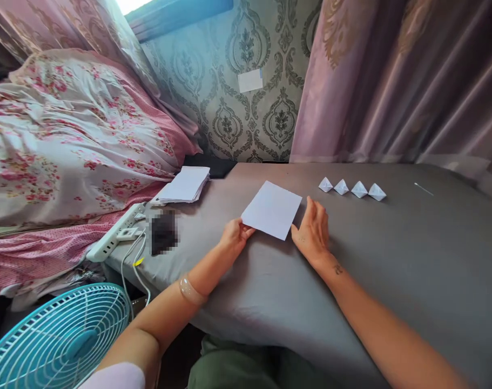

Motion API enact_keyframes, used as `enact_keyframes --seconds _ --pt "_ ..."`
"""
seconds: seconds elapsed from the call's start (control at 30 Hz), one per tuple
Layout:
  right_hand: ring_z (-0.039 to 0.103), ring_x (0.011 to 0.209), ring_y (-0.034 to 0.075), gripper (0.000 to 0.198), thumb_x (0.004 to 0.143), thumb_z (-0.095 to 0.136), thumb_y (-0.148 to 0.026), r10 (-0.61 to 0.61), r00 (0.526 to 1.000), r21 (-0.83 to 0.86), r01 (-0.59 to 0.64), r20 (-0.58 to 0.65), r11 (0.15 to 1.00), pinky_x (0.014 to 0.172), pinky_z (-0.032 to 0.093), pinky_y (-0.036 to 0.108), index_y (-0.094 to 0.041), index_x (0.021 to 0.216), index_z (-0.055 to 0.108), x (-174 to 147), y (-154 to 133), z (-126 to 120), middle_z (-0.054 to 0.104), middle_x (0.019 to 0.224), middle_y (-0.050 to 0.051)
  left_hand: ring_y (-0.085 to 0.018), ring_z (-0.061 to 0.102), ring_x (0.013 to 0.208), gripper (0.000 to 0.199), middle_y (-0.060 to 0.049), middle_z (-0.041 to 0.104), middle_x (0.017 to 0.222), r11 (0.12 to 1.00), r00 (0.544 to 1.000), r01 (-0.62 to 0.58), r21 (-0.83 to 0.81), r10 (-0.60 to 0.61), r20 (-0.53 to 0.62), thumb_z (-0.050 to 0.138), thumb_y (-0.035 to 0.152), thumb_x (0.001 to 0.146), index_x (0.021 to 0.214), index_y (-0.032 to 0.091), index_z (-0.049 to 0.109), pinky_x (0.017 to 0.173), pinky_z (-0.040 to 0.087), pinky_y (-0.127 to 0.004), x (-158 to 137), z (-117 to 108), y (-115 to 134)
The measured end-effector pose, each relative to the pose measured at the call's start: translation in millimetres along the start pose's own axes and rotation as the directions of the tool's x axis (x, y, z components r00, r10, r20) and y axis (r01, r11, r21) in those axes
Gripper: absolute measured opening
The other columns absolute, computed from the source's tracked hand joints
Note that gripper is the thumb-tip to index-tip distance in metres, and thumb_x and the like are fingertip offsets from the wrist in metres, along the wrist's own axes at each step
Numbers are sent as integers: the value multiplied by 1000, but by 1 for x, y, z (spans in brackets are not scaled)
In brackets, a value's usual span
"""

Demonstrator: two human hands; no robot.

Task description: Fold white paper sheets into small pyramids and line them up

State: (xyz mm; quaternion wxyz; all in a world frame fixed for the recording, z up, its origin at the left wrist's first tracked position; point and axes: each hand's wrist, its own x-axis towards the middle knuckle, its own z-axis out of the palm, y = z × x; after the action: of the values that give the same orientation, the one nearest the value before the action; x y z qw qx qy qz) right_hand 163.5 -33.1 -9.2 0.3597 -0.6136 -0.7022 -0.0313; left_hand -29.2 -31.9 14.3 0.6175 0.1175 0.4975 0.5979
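A square sheet of white paper [272, 210] is tilted just above the grey-covered table, in front of me. My left hand [234, 236] pinches its near left corner between thumb and fingers. Beside the right edge stands my right hand [312, 229], fingers apart and slightly curved, thumb close to the paper's near right side; I cannot tell whether it touches. Farther right, several small folded white paper shapes [359, 189] sit in a row. A stack of white paper [184, 185] lies at the back left.
A white power strip [118, 231] with cables runs along the table's left edge, next to a blurred dark object [163, 232]. A blue fan [75, 340] stands at the lower left. A cotton swab [424, 188] lies on the grey cloth [411, 270] at the right.
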Motion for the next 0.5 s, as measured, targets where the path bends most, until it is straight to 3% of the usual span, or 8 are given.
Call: enact_keyframes --seconds 0.17,0.33,0.4,0.5 --pt "42 116 31 64 71 50 -5 -180 939 19 182 293 983 94 41 43 -16 133 45 -4 8 -1 49 129 16 -18 70 82 28 -11 69 83 985 987 159 64 -160 22 40 -1 77 95 10 58 76 59 -28 -21 -7 -1" --pt "48 107 26 37 74 54 -12 -173 871 43 173 460 984 92 41 37 -17 109 63 3 18 -4 59 116 11 -19 71 75 12 -15 70 84 947 957 247 203 -272 105 44 11 83 78 15 54 63 57 -27 -43 -19 10" --pt "51 103 24 26 78 53 -15 -150 860 65 135 488 989 91 41 35 -17 100 67 8 22 -4 61 113 10 -16 67 60 21 -13 69 76 940 958 226 256 -262 116 45 25 88 70 17 50 48 51 -24 -45 -26 15" --pt "54 101 23 23 87 49 -29 -64 875 96 20 479 995 89 41 34 -17 90 68 13 23 -3 63 108 11 -10 55 44 32 -6 62 61 951 987 74 299 -114 118 44 39 90 65 19 46 38 37 -20 -42 -33 19"
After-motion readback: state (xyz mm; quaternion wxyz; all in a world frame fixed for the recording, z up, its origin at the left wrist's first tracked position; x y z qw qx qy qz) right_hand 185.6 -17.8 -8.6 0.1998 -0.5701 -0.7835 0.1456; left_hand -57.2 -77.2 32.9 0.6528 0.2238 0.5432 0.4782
